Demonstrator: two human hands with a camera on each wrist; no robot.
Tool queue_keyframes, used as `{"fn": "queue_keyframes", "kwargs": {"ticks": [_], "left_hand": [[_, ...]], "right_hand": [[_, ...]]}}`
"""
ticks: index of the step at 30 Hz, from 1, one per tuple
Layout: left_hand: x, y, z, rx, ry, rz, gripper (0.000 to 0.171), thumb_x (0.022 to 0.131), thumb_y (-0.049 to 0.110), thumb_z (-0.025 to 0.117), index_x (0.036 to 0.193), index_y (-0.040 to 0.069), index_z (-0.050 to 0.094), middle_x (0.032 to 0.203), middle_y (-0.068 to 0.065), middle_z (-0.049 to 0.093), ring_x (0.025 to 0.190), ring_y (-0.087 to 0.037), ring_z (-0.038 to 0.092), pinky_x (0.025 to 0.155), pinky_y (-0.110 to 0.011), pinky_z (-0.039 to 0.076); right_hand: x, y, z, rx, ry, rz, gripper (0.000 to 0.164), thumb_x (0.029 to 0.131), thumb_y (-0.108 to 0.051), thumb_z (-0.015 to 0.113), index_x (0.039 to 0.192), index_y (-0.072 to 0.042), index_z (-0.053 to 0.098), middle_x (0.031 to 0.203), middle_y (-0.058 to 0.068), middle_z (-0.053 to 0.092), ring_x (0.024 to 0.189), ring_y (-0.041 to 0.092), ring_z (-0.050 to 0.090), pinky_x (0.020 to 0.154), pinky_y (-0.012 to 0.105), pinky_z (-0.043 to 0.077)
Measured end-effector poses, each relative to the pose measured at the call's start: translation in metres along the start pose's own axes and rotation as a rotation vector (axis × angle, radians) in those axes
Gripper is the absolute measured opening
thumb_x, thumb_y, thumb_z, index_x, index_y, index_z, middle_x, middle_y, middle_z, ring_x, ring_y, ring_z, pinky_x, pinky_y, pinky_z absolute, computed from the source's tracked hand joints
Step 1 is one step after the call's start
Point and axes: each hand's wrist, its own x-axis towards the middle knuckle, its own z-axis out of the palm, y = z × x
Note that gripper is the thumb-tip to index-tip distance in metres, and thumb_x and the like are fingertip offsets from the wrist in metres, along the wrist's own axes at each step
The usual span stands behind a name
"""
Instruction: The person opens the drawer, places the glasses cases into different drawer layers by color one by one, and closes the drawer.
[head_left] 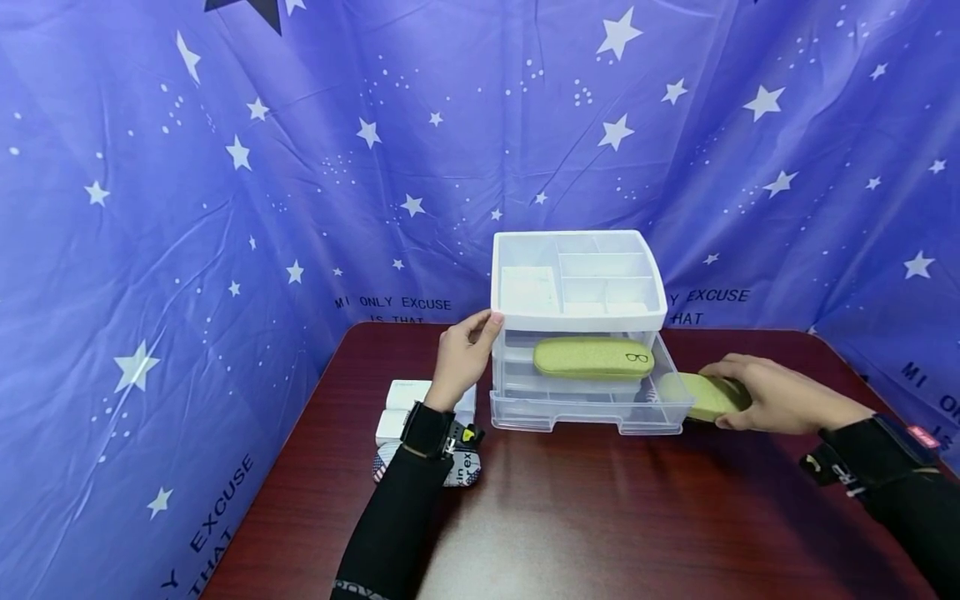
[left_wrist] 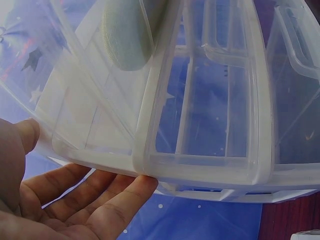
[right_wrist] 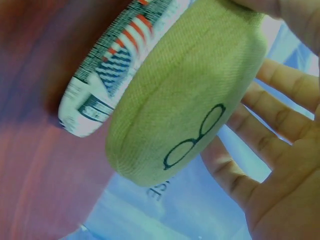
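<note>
A white drawer organizer (head_left: 577, 321) stands on the table, its clear lower drawer (head_left: 585, 412) pulled out. One green glasses case (head_left: 592, 357), with a glasses outline on it, shows at the drawer. My left hand (head_left: 463, 354) holds the organizer's left front corner, thumb in front and fingers along the side; the left wrist view shows the fingertips (left_wrist: 145, 185) at its white frame. To the right of the drawer, my right hand (head_left: 776, 394) grips a second green glasses case (right_wrist: 185, 95) between thumb and fingers. Beside that one, a flag-patterned case (right_wrist: 107, 80) appears in the right wrist view.
White boxes (head_left: 393, 425) and another patterned case (head_left: 463, 471) lie left of the organizer, partly hidden by my left forearm. Dark red table (head_left: 600, 517) extends in front. A blue star-printed curtain (head_left: 450, 167) hangs close behind and at both sides.
</note>
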Motion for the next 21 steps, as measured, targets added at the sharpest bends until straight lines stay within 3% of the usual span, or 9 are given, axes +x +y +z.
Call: {"fn": "queue_keyframes", "kwargs": {"ticks": [21], "left_hand": [[0.0,-0.002,0.002,-0.003,0.001,-0.016,0.056,0.096,0.053,0.053,0.127,0.008,0.064,0.104,-0.003,0.071,0.091,-0.009,0.065,0.08,-0.029,0.053]], "right_hand": [[0.016,-0.001,-0.064,-0.06,0.018,0.028,0.069,0.064,-0.032,0.09,0.121,-0.004,0.065,0.097,0.001,0.058,0.074,0.012,0.047,0.058,0.025,0.038]]}}
